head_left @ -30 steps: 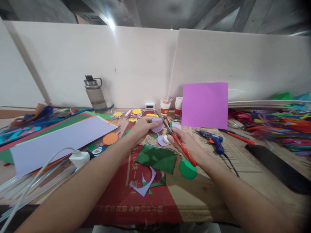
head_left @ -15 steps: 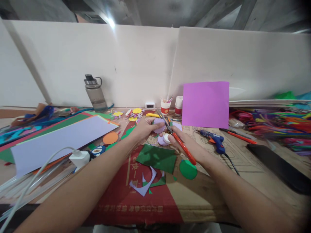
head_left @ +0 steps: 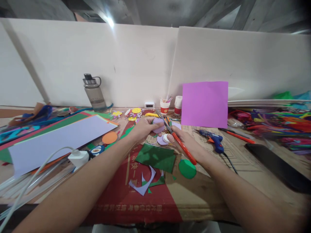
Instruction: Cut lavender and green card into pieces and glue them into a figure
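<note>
While scissors point(head_left: 178, 142) cut a lilac disc point(head_left: 158, 125), green paper point(head_left: 156, 157) lies below.

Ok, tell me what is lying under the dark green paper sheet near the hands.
The dark green paper sheet lies on a red printed strip of flattened cardboard. Lilac and green paper offcuts lie at its near edge. Whatever lies directly beneath its middle is covered.

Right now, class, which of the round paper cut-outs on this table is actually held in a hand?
The pale lilac disc, pinched in the left hand beside the scissors. The green disc and orange disc lie flat, untouched.
</note>
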Action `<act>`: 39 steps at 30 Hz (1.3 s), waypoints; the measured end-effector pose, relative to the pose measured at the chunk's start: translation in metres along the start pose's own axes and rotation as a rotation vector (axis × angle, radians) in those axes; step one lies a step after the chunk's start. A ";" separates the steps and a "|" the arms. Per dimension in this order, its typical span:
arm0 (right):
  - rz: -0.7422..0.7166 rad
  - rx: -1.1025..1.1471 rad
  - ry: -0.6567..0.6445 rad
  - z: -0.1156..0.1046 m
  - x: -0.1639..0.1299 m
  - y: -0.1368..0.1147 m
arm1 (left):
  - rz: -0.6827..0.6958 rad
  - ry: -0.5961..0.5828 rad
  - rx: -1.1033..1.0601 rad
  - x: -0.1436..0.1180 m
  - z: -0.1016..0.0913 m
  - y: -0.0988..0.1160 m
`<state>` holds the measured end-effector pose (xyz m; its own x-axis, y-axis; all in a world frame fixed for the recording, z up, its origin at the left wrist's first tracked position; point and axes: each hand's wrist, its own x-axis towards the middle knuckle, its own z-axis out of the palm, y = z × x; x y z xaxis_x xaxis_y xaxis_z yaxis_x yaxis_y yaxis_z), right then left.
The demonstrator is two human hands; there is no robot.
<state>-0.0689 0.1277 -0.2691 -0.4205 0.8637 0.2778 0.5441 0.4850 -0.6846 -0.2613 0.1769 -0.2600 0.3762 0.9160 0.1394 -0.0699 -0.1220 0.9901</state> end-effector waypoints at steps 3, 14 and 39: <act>-0.005 0.005 0.016 0.001 0.000 0.001 | 0.005 0.004 0.006 0.001 -0.001 -0.001; 0.064 0.087 -0.017 -0.002 -0.001 -0.009 | -0.023 -0.014 0.052 0.002 -0.009 0.001; 0.017 0.049 0.004 0.002 0.000 -0.003 | 0.006 0.004 0.020 0.002 -0.006 -0.002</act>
<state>-0.0725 0.1260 -0.2684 -0.4083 0.8725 0.2683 0.5149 0.4629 -0.7215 -0.2662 0.1814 -0.2619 0.3721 0.9167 0.1458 -0.0539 -0.1355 0.9893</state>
